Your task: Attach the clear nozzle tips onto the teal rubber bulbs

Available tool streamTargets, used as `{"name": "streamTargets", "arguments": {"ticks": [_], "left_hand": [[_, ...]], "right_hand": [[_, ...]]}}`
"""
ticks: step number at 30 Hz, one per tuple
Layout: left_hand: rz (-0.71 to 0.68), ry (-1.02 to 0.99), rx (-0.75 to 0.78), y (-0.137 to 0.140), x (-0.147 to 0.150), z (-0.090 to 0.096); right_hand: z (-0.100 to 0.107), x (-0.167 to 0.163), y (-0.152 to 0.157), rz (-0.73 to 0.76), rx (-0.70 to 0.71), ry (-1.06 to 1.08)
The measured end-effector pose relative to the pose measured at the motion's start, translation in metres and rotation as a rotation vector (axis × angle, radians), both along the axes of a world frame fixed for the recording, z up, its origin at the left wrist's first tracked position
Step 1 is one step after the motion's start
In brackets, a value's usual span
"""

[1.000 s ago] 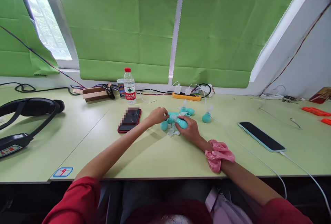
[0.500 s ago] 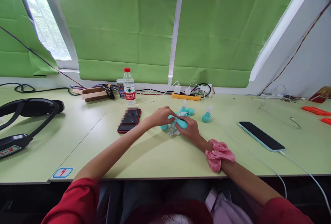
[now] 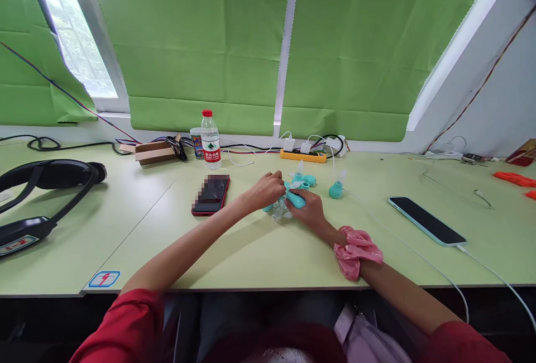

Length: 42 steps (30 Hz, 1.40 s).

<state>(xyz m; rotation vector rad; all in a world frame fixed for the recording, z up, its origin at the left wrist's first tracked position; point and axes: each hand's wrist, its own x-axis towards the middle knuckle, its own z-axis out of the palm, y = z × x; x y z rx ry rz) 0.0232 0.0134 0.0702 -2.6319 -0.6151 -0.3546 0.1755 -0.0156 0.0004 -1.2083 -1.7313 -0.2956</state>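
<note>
My right hand [image 3: 309,208] is wrapped round a turquoise squeeze bulb [image 3: 296,200], its rounded end toward me. Against the bulb's far end, the fingers of my left hand [image 3: 268,190] are pinched together; what they grip is hidden behind the fingers. Below both hands lies a small cluster of clear plastic nozzle pieces [image 3: 280,210], with a bit of turquoise beside it. Just behind the hands rest more turquoise bulbs [image 3: 309,180], one with a clear tip pointing up. Farther right, another bulb with a nozzle [image 3: 335,190] stands upright, apart from my hands.
A red-edged phone [image 3: 211,194] lies left of my hands, a charging phone [image 3: 426,221] to the right. Behind are a water bottle [image 3: 210,142], a cup [image 3: 196,143], an open cardboard box [image 3: 156,153] and a yellow power strip [image 3: 302,156]. A black headset [image 3: 46,195] sits far left.
My left hand has turned slightly, its knuckles now higher, and the turquoise piece that showed at its fingertips is hidden. My right hand keeps its hold on the bulb.
</note>
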Motion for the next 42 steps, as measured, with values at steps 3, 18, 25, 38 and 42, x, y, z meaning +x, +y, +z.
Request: {"name": "streamTargets", "arguments": {"ticks": [3,18,25,38,42], "left_hand": [[0.010,0.007,0.014,-0.001,0.000,0.000],[0.179,0.008,-0.053,-0.008,0.002,0.004],[0.160,0.081,0.010,-0.019,0.006,0.003],[0.121,0.047,0.095,-0.012,0.005,0.002],[0.061,0.007,0.142,-0.011,0.006,-0.001]], "right_hand": [[-0.001,0.000,0.000,-0.013,-0.010,0.001],[-0.007,-0.001,-0.001,-0.001,0.048,-0.137],[-0.004,-0.002,-0.005,-0.028,0.032,-0.178],[-0.001,-0.004,-0.001,0.044,-0.016,0.066],[0.005,-0.004,-0.003,0.093,-0.092,0.190]]}}
